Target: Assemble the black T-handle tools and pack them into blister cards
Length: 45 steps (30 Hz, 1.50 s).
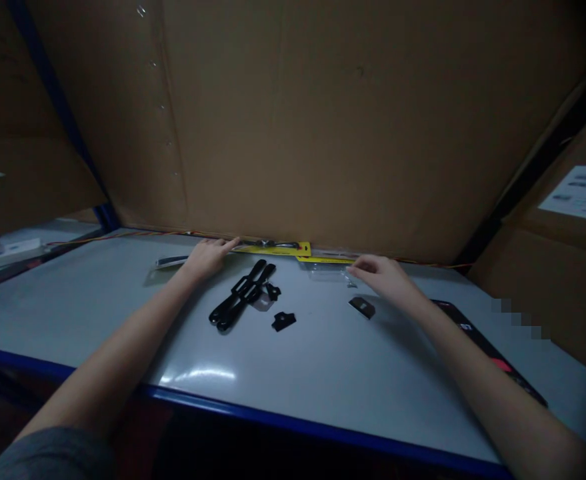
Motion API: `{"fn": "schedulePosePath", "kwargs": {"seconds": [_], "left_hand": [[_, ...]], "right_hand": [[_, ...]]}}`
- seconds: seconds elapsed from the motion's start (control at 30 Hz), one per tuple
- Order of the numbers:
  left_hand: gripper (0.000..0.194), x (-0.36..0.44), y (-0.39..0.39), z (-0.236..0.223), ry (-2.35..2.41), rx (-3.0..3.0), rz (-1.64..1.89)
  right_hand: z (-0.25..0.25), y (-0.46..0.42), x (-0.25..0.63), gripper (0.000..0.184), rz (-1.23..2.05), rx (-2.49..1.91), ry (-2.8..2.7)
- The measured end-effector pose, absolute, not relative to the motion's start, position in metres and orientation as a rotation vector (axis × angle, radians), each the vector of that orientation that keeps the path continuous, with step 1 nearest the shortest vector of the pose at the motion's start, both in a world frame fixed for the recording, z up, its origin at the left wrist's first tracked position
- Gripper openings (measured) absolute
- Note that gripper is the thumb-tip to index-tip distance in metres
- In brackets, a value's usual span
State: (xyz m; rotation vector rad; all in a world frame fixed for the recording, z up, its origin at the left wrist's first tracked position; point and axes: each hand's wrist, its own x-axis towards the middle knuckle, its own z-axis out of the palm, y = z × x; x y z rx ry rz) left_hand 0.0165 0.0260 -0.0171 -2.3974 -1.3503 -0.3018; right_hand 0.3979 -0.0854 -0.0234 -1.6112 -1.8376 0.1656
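Observation:
My left hand (207,259) lies flat on the white table (323,360), fingers stretched toward a long yellow-carded blister pack (277,249) at the back edge. My right hand (380,277) reaches to a clear plastic wrapper (325,270), its fingers curled and pinching at the wrapper's right edge. Between the hands lie two long black plastic strips (243,295) side by side, a small black clip (273,291) and another small black piece (283,321). A dark flat piece (361,307) sits just below my right hand.
A tall cardboard wall (323,120) closes the back of the table. A long black packet (487,347) lies under my right forearm. A grey strip (170,261) lies left of my left hand. The table's blue front edge (293,420) is near. Boxes stand right.

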Motion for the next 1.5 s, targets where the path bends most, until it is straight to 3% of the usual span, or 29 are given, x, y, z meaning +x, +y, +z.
{"fn": "schedulePosePath", "kwargs": {"seconds": [0.4,0.6,0.73,0.83,1.03,1.1,1.2,1.27,1.37,1.5], "left_hand": [[0.061,0.02,0.031,-0.027,-1.358,-2.7,-0.254],[0.042,0.028,0.018,-0.012,-1.548,-2.69,-0.581],[0.029,0.036,0.0,-0.002,-1.712,-2.818,-0.607],[0.028,0.041,-0.002,-0.007,-1.949,-2.932,-0.706],[0.035,0.046,0.019,-0.02,-2.14,-2.878,-1.282],[0.036,0.048,0.021,-0.016,-2.19,-2.954,-1.118],[0.031,0.047,0.017,-0.005,-2.317,-3.002,-0.394],[0.028,0.044,0.013,0.002,-2.345,-2.976,-0.129],[0.031,0.037,0.009,0.012,-2.449,-2.921,-0.094],[0.026,0.03,0.0,0.028,-2.591,-2.792,-0.374]], "right_hand": [[-0.024,-0.09,0.387,0.026,0.078,-1.658,-1.83],[-0.021,-0.091,0.386,0.027,0.068,-1.644,-1.829],[-0.019,-0.094,0.383,0.027,0.074,-1.632,-1.829],[-0.019,-0.094,0.382,0.028,0.09,-1.623,-1.827],[-0.018,-0.094,0.38,0.028,0.091,-1.625,-1.816],[-0.017,-0.093,0.38,0.027,0.09,-1.625,-1.806],[-0.017,-0.091,0.382,0.028,0.094,-1.619,-1.787],[-0.017,-0.09,0.385,0.028,0.081,-1.617,-1.772],[-0.016,-0.087,0.39,0.028,0.058,-1.63,-1.742],[-0.015,-0.083,0.399,0.03,0.051,-1.667,-1.71]]}}
